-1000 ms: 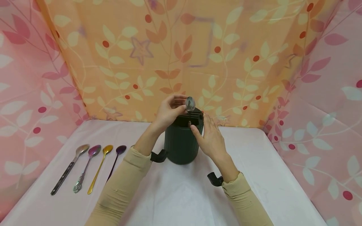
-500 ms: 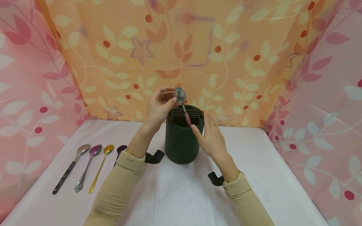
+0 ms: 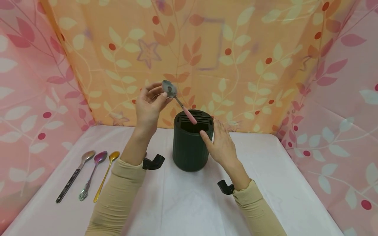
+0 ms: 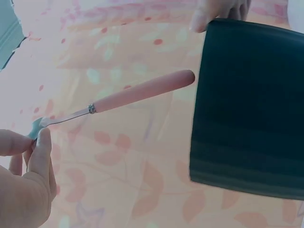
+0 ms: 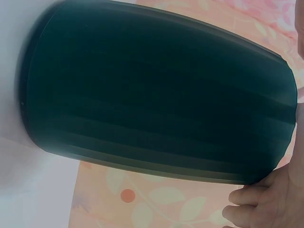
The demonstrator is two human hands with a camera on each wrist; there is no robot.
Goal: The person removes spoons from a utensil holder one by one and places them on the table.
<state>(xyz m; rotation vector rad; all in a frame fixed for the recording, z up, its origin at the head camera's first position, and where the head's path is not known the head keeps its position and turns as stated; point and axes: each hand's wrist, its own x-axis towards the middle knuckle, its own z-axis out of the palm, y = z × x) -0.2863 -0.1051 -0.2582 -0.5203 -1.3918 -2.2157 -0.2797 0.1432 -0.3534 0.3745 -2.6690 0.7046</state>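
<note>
My left hand pinches a spoon by its shiny metal bowl, between thumb and fingers. Its pink handle with a beaded silver collar slants down, the end over the opening of a dark green utensil holder in the head view. In the left wrist view that handle end is near the holder's side. The holder stands upright, slots at the back of its top and a wide opening in front. My right hand rests against the holder's right side near the rim, fingers straight; its fingertips show beyond the wall.
On the left of the white-covered table lie a black-handled spoon, a purple spoon with an ornate silver handle and a gold spoon. The left forearm covers the spot beside them. Floral cloth walls in the back and sides.
My left hand has lifted the spoon up and left, and its pink handle has come out of the holder's opening. The right hand has stayed at the holder.
</note>
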